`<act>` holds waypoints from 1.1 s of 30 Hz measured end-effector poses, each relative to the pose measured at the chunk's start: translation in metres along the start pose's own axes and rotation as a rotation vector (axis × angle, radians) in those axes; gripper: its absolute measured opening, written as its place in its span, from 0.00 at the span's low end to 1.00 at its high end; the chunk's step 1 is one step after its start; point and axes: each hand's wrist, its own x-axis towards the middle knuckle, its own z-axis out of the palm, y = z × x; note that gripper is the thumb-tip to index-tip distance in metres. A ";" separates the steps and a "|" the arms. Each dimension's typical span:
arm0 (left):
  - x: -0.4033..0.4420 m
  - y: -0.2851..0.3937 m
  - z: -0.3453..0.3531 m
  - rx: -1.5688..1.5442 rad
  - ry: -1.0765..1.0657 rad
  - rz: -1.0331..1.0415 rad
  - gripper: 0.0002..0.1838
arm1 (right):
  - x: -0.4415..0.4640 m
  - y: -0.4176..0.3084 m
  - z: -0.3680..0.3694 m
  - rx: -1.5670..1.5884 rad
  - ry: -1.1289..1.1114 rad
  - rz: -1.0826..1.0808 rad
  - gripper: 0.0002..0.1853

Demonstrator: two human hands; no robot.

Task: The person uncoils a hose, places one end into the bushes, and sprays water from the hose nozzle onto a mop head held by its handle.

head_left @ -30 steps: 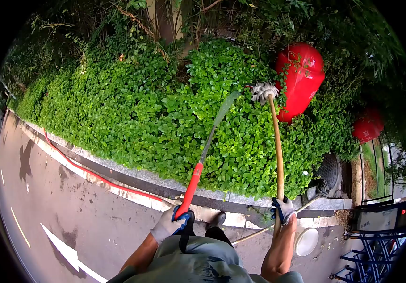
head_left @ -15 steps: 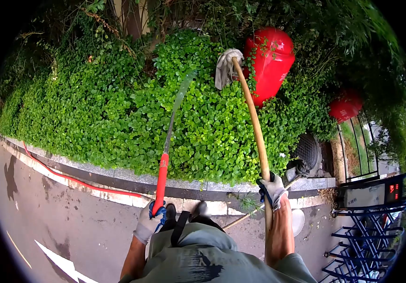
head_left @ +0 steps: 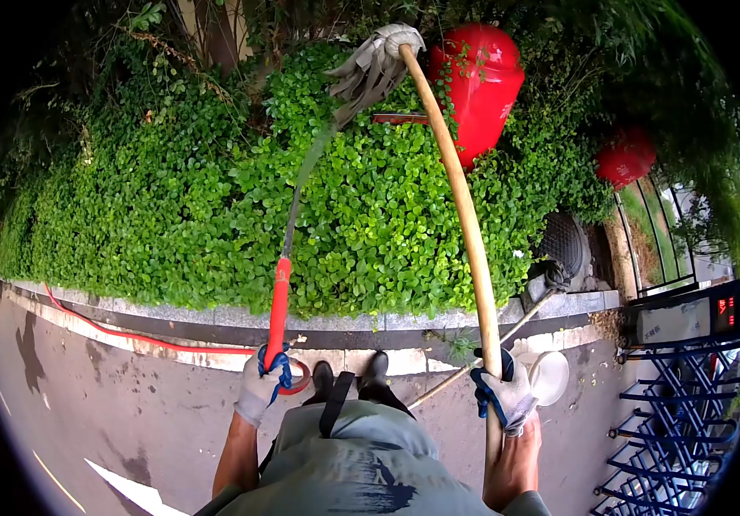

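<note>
My left hand (head_left: 261,383), in a white and blue glove, is closed round the red hose (head_left: 278,301) near its end. Water (head_left: 310,163) sprays from the hose up over the green hedge. My right hand (head_left: 505,390), gloved the same way, grips the long wooden handle (head_left: 464,206) of a mop. The grey cloth mop head (head_left: 377,69) is raised above the back of the hedge, left of a large red object (head_left: 480,90), and the water reaches towards its strips.
Leafy hedge (head_left: 172,215) fills the middle behind a stone curb (head_left: 404,322). On the right are a white bucket (head_left: 549,378), a second pole (head_left: 507,335) lying on the ground, a blue folding barrier (head_left: 679,413) and a smaller red object (head_left: 626,157).
The mop head has risen and swung left, its strips now spread out. The hose has shifted left, its spray now close to the mop. The view has turned to the right.
</note>
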 end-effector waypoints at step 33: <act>-0.011 0.005 0.040 0.200 -0.131 -0.084 0.16 | 0.290 -0.131 -0.100 -1.413 0.265 -0.125 0.25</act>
